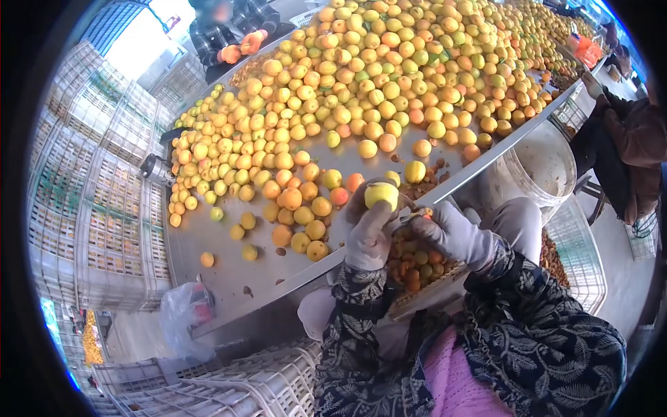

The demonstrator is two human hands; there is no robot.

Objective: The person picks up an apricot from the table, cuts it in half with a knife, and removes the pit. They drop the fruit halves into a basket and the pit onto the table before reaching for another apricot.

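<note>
My left hand [369,233], in a stained grey glove, holds a yellow-green fruit [381,196] between thumb and fingers above the table's edge. Just to its right, my right hand [451,233], also gloved, is closed on a small tool [415,215] that reaches toward the fruit; its tip is too small to make out. Beyond both hands, a large heap of yellow and orange fruits [361,90] covers much of the metal table [229,278]. Below my hands, a crate [425,283] contains fruit pieces.
White plastic crates [97,208] are stacked at the left. A white bucket [545,163] stands to the right of the table. A clear plastic bag [182,316] hangs by the near left corner. People sit across the table [236,31] and at the right [629,146].
</note>
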